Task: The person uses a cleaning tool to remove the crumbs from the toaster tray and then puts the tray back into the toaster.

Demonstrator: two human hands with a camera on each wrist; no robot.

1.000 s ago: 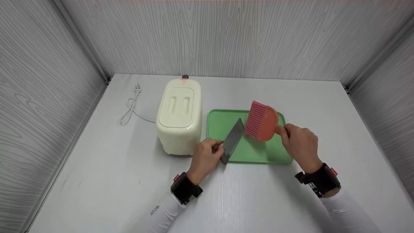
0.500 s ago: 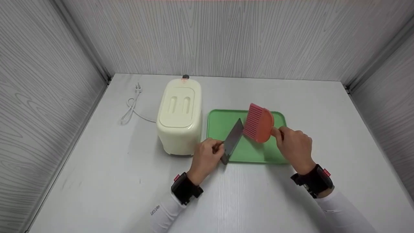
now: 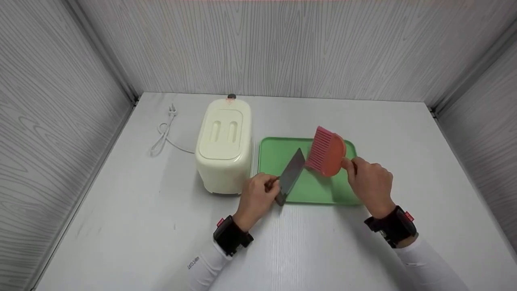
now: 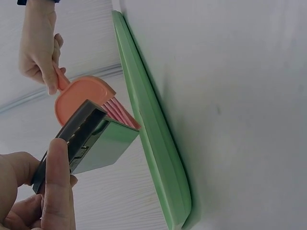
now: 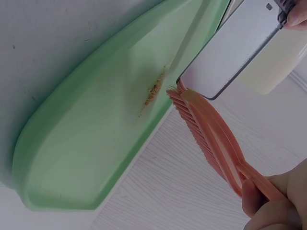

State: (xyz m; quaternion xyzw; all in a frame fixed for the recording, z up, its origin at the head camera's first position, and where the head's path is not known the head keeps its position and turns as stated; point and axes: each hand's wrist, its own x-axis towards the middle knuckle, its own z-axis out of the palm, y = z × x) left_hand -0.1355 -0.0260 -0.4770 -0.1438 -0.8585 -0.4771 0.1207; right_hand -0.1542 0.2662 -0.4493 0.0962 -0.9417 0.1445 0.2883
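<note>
In the head view my left hand [image 3: 260,194] pinches the dark-edged end of a thin grey metal crumb tray [image 3: 292,171], tilted over a green tray [image 3: 315,196]. My right hand [image 3: 371,184] grips the handle of an orange brush [image 3: 334,155] with pink bristles. The bristle tips lie right by the crumb tray's far edge, as the right wrist view also shows, where the brush [image 5: 216,129] meets a corner of the crumb tray [image 5: 230,52]. A small line of brown crumbs [image 5: 154,90] lies on the green tray [image 5: 86,143] below them.
A cream toaster [image 3: 221,141] with its lid on stands just left of the green tray, close to my left hand. Its white cord and plug [image 3: 163,131] lie farther left on the white table [image 3: 133,226]. Grey wood-grain panels [image 3: 282,48] enclose the back and sides.
The brush in my right hand moved left and a little down against the crumb tray, then slightly back up and right. My left hand and the crumb tray have stayed in place.
</note>
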